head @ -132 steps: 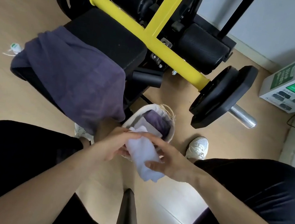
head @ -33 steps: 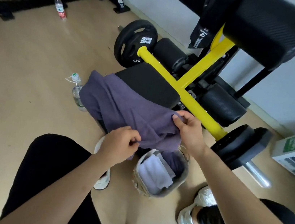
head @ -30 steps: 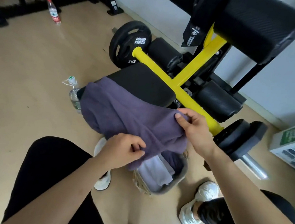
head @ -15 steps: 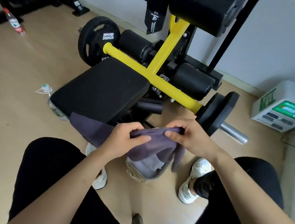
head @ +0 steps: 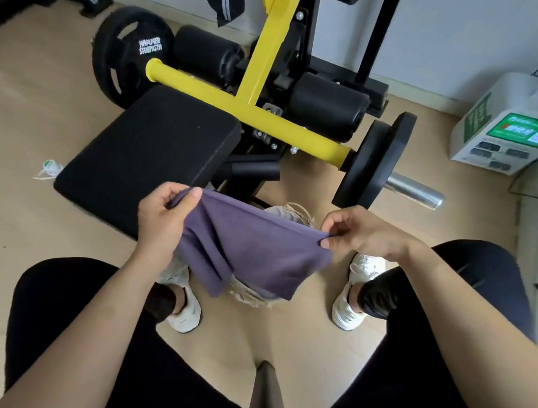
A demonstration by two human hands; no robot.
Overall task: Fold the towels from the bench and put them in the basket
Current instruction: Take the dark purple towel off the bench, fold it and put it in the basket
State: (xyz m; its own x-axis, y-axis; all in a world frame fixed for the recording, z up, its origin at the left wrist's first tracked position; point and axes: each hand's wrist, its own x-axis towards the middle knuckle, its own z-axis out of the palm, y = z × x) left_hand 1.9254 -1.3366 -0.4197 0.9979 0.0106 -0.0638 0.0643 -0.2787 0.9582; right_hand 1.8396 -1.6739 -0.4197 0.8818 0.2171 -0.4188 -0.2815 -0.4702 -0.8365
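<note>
Two hands: both grip one purple towel (head: pixel 247 252) in the air, at the centre of the view.
Left hand (head: pixel 163 220): closed on the towel's top corner at 9 o'clock of the cloth, thumb on the near face, fingers curled behind.
Right hand (head: pixel 365 233): pinches the opposite top corner at 3 o'clock, thumb and forefinger nipped on the hem, other fingers bent loosely above.
Towel: stretched between the hands along its top edge, the rest hanging down in soft folds toward 6 o'clock; it looks doubled on the left side, though the layers are hard to count.
Basket (head: pixel 289 211): on the floor right under the towel, mostly hidden; a pale frayed rim shows at 12 o'clock of the cloth and another strip below its lower edge. Contents cannot be seen.
Bench (head: pixel 151 149): black pad at 10 o'clock from the towel, its near corner just behind the left hand, nothing lying on it.
Bar (head: pixel 239 113): yellow, runs across behind the bench, from 10 to 2 o'clock.
Plates (head: pixel 374 159): black, on the bar's right end at 1 o'clock; one more plate at its left end.
Shoes (head: pixel 353 295): white, one at 4 o'clock of the towel, the other at 7 o'clock, either side of the basket.
Legs (head: pixel 450 333): in black, fill the lower frame from 4 to 8 o'clock.
Box (head: pixel 517 124): white with a green panel, on the floor by the wall at 2 o'clock, well apart from the hands.
</note>
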